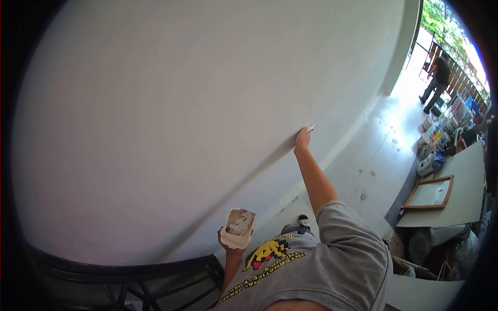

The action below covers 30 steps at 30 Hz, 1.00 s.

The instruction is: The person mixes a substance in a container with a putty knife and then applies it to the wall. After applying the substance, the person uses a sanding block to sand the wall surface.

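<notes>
My left hand [222, 239], low in the view, is wrapped round a cream plastic tub [238, 242]. Inside the tub leans a flat, stained piece [241, 223] with whitish and brownish smears. My right hand [302, 139] is stretched out to the pale wall [171, 114], its fingers closed. A small whitish flat tool [310, 127] shows at its fingertips, close to or touching the wall; its exact kind is too small to make out. The arm's long shadow runs down the wall toward the tub.
A dark metal frame [171, 293] stands along the wall's foot at lower left. On the right are paint buckets [426, 165], a wood-framed panel [429, 193], a large pale board [464, 173] and plastic bags. Another person [440, 75] stands near the fence, beyond the tiled floor [358, 171].
</notes>
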Motion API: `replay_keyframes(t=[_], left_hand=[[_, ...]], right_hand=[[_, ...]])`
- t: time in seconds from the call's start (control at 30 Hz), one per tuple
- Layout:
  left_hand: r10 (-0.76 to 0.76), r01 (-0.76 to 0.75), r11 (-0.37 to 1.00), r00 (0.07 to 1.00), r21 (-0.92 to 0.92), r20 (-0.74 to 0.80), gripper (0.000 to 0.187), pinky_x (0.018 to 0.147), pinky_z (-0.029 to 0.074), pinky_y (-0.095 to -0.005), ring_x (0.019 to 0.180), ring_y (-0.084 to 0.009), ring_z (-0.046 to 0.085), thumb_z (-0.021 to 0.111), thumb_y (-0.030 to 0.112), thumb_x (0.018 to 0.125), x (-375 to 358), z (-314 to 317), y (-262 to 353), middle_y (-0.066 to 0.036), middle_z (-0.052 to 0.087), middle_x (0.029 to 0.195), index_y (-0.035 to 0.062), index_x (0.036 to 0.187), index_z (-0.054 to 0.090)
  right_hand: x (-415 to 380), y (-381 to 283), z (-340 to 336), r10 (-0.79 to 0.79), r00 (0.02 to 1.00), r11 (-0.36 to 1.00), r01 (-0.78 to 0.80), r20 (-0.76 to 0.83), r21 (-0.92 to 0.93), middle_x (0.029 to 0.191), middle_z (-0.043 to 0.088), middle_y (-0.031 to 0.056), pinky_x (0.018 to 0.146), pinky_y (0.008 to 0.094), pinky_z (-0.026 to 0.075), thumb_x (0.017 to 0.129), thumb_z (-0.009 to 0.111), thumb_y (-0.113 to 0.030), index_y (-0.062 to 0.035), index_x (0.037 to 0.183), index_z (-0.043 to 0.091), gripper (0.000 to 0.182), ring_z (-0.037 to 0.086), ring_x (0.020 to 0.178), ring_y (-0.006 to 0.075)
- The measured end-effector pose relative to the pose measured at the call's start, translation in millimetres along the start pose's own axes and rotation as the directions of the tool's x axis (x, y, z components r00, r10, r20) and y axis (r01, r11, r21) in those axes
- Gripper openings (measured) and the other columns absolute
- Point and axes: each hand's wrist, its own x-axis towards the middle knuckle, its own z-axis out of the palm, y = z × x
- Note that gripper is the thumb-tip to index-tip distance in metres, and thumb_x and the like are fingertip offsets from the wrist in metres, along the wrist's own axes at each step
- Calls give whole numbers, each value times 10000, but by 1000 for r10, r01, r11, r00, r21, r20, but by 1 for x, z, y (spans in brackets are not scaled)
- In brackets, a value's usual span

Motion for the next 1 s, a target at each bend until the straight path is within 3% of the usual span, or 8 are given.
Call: replay_keyframes(t=[0.2, 0.33, 0.43, 0.6, 0.8, 0.9, 0.93, 1.0], left_hand=[[-24, 14, 985, 998, -171, -56, 711, 1054, 436, -629, 1313, -450, 504, 556, 535, 842, 5, -19, -3, -175, 525, 1447, 111, 1413, 542], [-18, 11, 992, 998, -128, -59, 729, 1061, 434, -626, 1313, -454, 502, 564, 546, 844, 3, -18, -2, -179, 511, 1458, 98, 1418, 533], [-42, 40, 997, 999, -70, -21, 713, 1065, 430, -616, 1306, -442, 511, 560, 564, 848, 6, -11, 0, -165, 534, 1434, 114, 1401, 550], [-50, 50, 999, 999, -10, 3, 675, 1046, 451, -596, 1278, -424, 544, 552, 585, 850, 5, 4, 1, -140, 587, 1382, 144, 1360, 592], [-20, 20, 1000, 999, 5, 32, 690, 1044, 453, -599, 1275, -426, 546, 558, 590, 846, 2, 8, -2, -145, 579, 1391, 140, 1369, 581], [-9, 9, 1000, 1000, -7, 18, 693, 1039, 454, -602, 1277, -427, 545, 562, 595, 845, 5, -4, -2, -142, 576, 1396, 140, 1368, 582], [-4, 4, 1000, 1000, -14, 15, 693, 1039, 454, -603, 1276, -428, 545, 562, 596, 846, 6, -4, -3, -142, 575, 1398, 140, 1367, 583], [4, -4, 1000, 1000, -26, 4, 693, 1039, 453, -604, 1274, -428, 547, 562, 598, 847, 5, -6, -5, -142, 572, 1402, 138, 1365, 585]], right_hand=[[-51, -100, 54, -506, 851, 823, 525, 138, -219, 1602, 267, 246, 1223, 425, 169, 1065, 404, -361, 41, 1496, 372, 590, 206, 1502, 383], [-128, -160, 92, -850, 325, 295, 946, 414, -136, 1635, 175, 237, 1216, 568, 111, 999, 566, -214, -129, 1511, 431, 536, 139, 1515, 437], [-168, -186, 105, -760, -66, -85, 996, 647, 2, 1646, 187, 195, 1160, 710, 56, 920, 674, -226, -292, 1482, 483, 597, 103, 1530, 427], [-145, -228, 143, -846, -114, -170, 984, 521, -60, 1646, 237, 133, 1111, 777, 13, 909, 670, -307, -280, 1485, 472, 609, 160, 1526, 402], [-79, -303, 156, -855, 505, 485, 859, 118, -162, 1641, 232, 167, 1172, 668, 91, 1041, 441, -401, -60, 1522, 377, 593, 173, 1516, 401], [-87, -303, 161, -816, 557, 516, 822, 154, -240, 1628, 235, 213, 1225, 498, 112, 1054, 390, -475, 18, 1537, 297, 696, 176, 1511, 404], [-97, -295, 165, -867, 452, 390, 878, 212, -276, 1621, 248, 221, 1219, 517, 124, 1058, 425, -408, 22, 1527, 315, 645, 190, 1507, 407], [-129, -263, 163, -912, -36, -127, 972, 409, -198, 1623, 259, 208, 1200, 620, 88, 957, 616, -196, -45, 1511, 382, 620, 174, 1514, 425]])
